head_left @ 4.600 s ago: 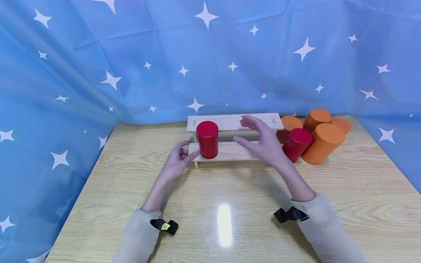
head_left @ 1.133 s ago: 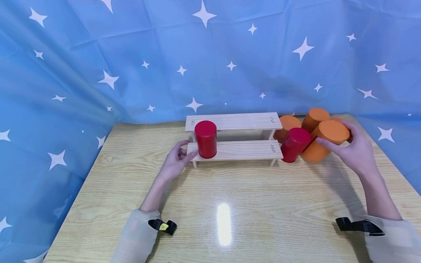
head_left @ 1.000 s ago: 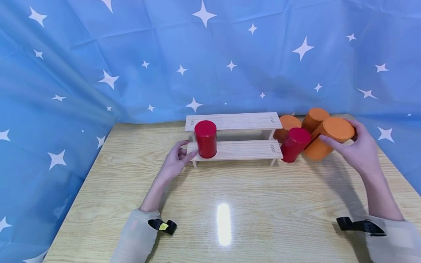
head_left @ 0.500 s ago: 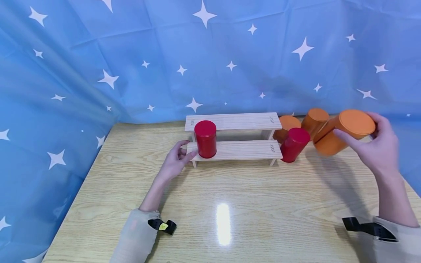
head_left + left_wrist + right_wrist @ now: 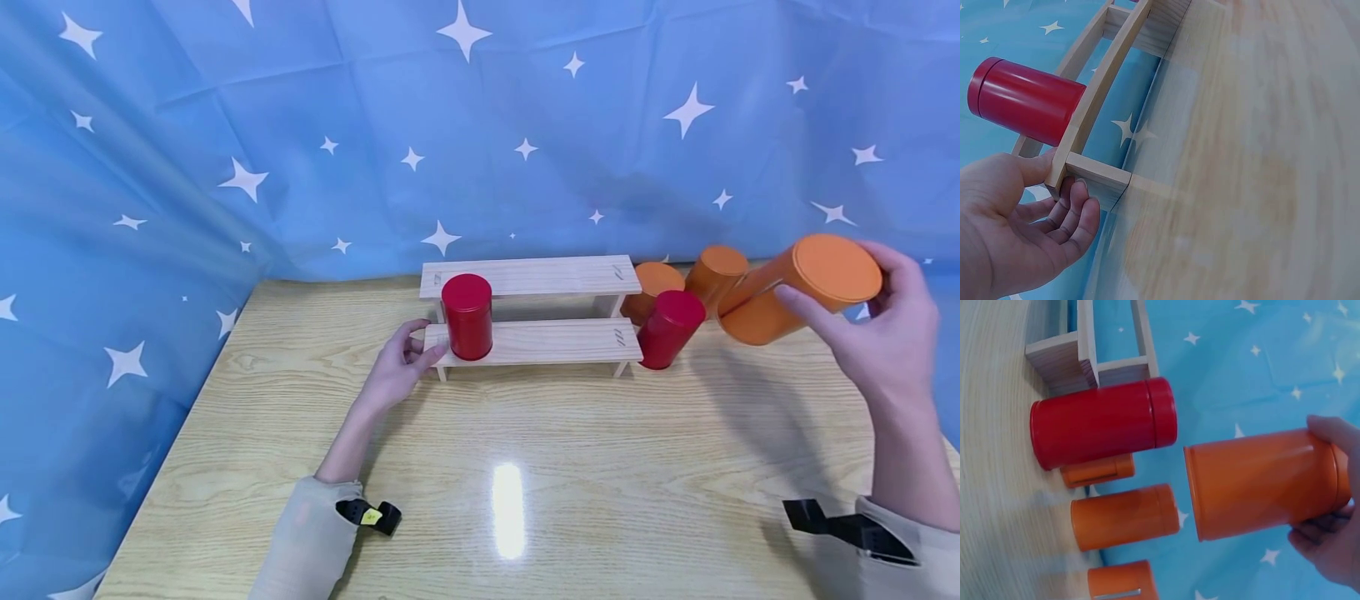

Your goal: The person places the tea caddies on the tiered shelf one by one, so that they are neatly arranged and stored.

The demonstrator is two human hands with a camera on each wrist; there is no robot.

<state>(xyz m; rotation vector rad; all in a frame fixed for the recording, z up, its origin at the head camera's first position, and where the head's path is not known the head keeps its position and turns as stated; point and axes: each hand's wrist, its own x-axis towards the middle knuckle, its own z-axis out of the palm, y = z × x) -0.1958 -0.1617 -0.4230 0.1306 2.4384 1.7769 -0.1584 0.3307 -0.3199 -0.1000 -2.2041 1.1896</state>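
Observation:
My right hand holds a large orange canister near its lid, thumb on one side and fingers on the other. The canister leans over to the right, its base off the table in the right wrist view. At the left end of a two-tier wooden shelf, my left hand grips the lower board, thumb on top and fingers curled below. A red canister stands upright on that board, right beside the left thumb. Another red canister stands on the table at the shelf's right end.
Behind the second red canister are smaller orange canisters, several of them showing in the right wrist view. A blue star-patterned cloth hangs behind and to the left of the wooden table.
My right hand went from above the shelf to the orange canister, took hold of it and lifted it up and right, away from the group. The left hand stays on the shelf.

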